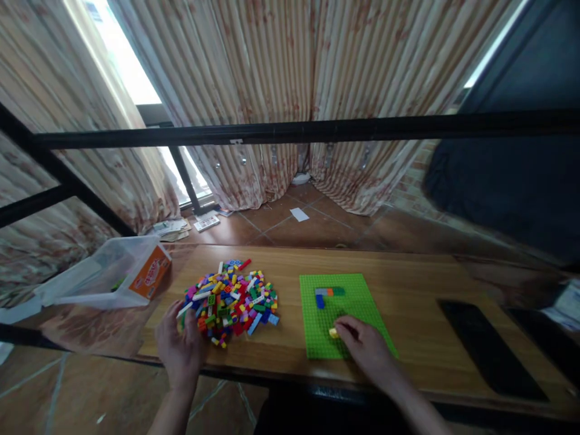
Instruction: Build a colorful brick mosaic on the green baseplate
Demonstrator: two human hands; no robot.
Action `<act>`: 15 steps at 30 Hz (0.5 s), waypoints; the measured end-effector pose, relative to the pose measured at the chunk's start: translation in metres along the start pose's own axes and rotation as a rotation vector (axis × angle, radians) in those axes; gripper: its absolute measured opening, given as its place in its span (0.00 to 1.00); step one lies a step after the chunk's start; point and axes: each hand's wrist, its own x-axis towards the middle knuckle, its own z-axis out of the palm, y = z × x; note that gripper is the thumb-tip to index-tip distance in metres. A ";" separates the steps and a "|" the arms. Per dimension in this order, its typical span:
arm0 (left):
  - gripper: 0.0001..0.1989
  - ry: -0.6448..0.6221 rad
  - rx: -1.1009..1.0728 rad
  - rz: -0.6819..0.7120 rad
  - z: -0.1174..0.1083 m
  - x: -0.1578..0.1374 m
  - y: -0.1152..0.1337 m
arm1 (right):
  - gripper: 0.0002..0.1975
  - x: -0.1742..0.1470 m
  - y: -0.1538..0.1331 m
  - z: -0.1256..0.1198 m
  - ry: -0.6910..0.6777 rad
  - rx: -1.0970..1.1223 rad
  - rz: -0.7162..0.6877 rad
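Observation:
My right hand (365, 344) is above the lower part of a green studded baseplate (362, 293), pinching a small yellow brick (334, 333) between thumb and fingertips. Farther up on the plate, a grey, an orange and a dark green brick (338, 291) form a row, with a blue brick (320, 301) below its left end. At the left edge of a heap of mixed coloured bricks (235, 299) is my left hand (179, 344), its thumb and fingers apart. Whether its fingertips touch any bricks I cannot tell.
A clear plastic bin (109, 272) with an orange label stands left of the wooden table (290, 260). Toward the table's right end lies a dark flat panel (492, 347). A black metal bar (290, 132) crosses in front of the curtains.

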 end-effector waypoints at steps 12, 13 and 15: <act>0.17 -0.779 -0.412 0.188 0.051 -0.117 0.126 | 0.05 0.048 -0.007 0.011 0.030 -0.145 -0.018; 0.18 -0.796 -0.395 0.175 0.058 -0.118 0.129 | 0.06 0.043 -0.004 0.011 0.063 -0.116 -0.011; 0.21 -0.806 -0.349 0.170 0.067 -0.118 0.133 | 0.07 0.033 0.000 0.011 0.106 -0.075 -0.013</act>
